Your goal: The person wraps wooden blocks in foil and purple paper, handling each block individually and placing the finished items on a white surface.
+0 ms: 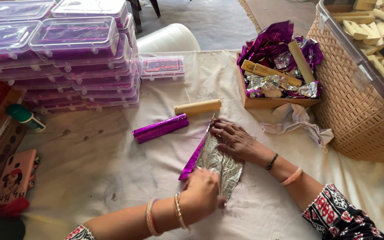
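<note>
Seen from above, a tabletop (112,169) covered in a stained white cloth. At far left lie a pink card (15,177) and a small green-capped bottle (24,116). Behind them stands a stack of clear plastic boxes (67,53) with purple contents, and one small box (162,66) sits alone just beside the stack. Near the middle, a bar wrapped in purple foil (161,128) lies on the cloth, with a bare wooden bar (198,107) just behind it.

In front, a sheet of foil (221,166), silver side up with a purple edge folded along its left, lies slanted on the cloth. The left hand (201,195), wearing bangles, is closed on the sheet's near end, pinching it. The right hand (235,140) lies flat with fingers spread, pressing the far end down; its grip holds nothing. Whether a bar lies under the foil cannot be told.

Further right, a wooden tray (272,103) holds crumpled purple and silver foil and wooden bars, with a white rag (296,120) in front. At far right a woven basket (356,115) holds bare wooden pieces.
</note>
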